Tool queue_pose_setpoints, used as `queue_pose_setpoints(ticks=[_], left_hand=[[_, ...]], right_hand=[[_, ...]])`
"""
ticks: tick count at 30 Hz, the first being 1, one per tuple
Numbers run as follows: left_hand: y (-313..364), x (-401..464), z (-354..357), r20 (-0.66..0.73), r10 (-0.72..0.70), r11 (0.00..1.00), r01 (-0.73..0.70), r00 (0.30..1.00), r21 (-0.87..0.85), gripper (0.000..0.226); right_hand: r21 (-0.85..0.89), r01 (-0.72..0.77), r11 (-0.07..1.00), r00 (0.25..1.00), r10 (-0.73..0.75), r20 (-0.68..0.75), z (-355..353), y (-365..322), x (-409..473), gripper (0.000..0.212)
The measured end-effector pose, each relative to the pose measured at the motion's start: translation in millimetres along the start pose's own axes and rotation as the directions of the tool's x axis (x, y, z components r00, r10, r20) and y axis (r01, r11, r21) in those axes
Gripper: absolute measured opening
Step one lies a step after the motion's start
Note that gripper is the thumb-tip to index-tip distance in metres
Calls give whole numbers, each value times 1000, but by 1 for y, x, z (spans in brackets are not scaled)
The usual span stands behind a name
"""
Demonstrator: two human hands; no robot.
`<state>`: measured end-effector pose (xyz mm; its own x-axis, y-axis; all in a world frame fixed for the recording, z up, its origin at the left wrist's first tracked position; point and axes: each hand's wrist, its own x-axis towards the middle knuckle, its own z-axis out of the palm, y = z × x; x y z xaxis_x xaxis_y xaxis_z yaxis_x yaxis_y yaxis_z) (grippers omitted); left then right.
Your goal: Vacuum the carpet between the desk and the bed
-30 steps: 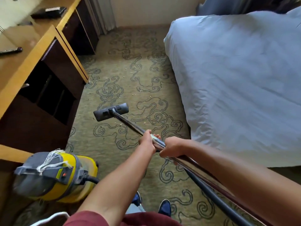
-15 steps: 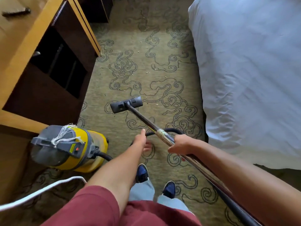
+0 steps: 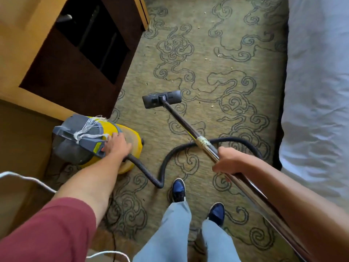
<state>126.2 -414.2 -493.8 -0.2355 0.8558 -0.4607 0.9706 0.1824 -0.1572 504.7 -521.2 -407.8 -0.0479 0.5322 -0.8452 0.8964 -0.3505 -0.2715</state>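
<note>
Carpet (image 3: 217,129), olive green with dark swirling outlines, runs up the middle of the view and carries pale crumbs toward its far end. Along its right edge lies the bed (image 3: 317,91), covered in a rumpled white sheet. On the left stands the wooden counter (image 3: 17,59), its dark open compartments facing the carpet.

At the counter's near corner sits the yellow vacuum canister (image 3: 120,148) with a grey lid (image 3: 75,137) and white string tied over its top. A black ribbed hose (image 3: 149,174) leaves the canister's near side, dips toward the person's feet, then arcs up and right behind the metal wand (image 3: 190,129). The wand slants from the lower right up to the black floor nozzle (image 3: 161,98), which rests flat on the carpet in the middle of the strip, nearer the counter than the bed.

The right hand (image 3: 226,161) is clamped around the wand just below a taped joint. The left hand (image 3: 117,146), fingers spread, rests on top of the canister beside the lid's edge. Two dark blue shoes (image 3: 178,190) stand on the carpet near the hose's low bend. A white cord (image 3: 24,179) crosses the lower left.
</note>
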Motion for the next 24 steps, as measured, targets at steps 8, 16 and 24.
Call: queue_pose_setpoints(ticks=[8, 16, 24], left_hand=[[-100, 57, 19, -201, -128, 938, 184, 971, 292, 80], [-136, 93, 37, -137, -48, 902, 102, 989, 419, 108], [-130, 125, 70, -91, -96, 918, 124, 991, 378, 108]], right_hand=[[-16, 29, 999, 999, -28, 43, 26, -2, 70, 34], [-29, 48, 998, 998, -47, 48, 37, -23, 117, 34], [-95, 23, 995, 1000, -21, 21, 49, -27, 142, 36]])
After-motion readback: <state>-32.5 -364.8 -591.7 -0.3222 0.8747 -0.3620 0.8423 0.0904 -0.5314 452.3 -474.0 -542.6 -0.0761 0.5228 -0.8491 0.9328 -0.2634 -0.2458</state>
